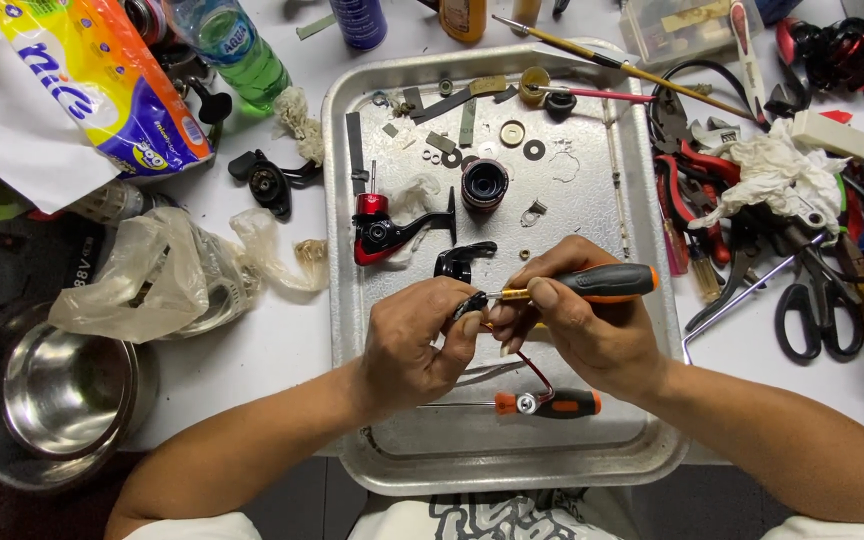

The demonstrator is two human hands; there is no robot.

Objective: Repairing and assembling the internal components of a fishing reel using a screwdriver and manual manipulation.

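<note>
Over the lower middle of a metal tray (352,440), my left hand (407,345) pinches a small black reel part (470,303) with a red wire bail. My right hand (592,330) grips a screwdriver (592,283) with a black and orange handle, its tip pointing left onto that part. A red and black fishing reel body (382,232) lies on the tray just above my left hand, with a black piece (462,258) beside it. A second orange and black screwdriver (542,404) lies on the tray below my hands.
Washers, small parts and a dark spool (484,184) lie at the tray's top. Pliers, scissors (812,310) and a white rag (767,175) crowd the right side. A steel bowl (42,395), a plastic bag (152,270), a green bottle (237,45) and a tissue pack (102,85) are on the left.
</note>
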